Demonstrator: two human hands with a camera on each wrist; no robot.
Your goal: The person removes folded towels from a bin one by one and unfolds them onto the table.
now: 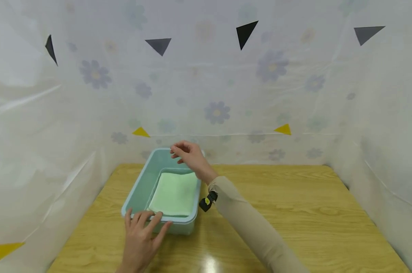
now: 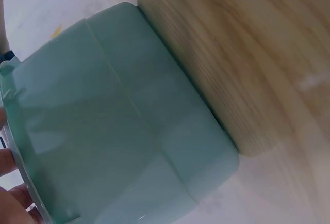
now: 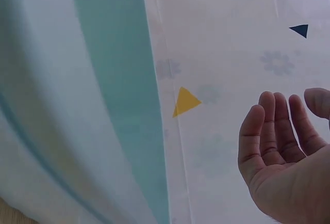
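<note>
A light teal plastic bin stands on the wooden table, with a folded pale green cloth lying flat inside it. My left hand rests with straight fingers on the bin's near rim; the left wrist view shows the bin's outer wall up close and fingertips at the rim. My right hand hovers above the bin's far edge, fingers loosely curved and holding nothing. The right wrist view shows that empty palm beside the bin's teal rim.
White flowered plastic sheeting with black and yellow triangles walls the table at the back and both sides. A beige sleeve with a small black wrist device crosses the table's middle. Bare wood lies right of the bin.
</note>
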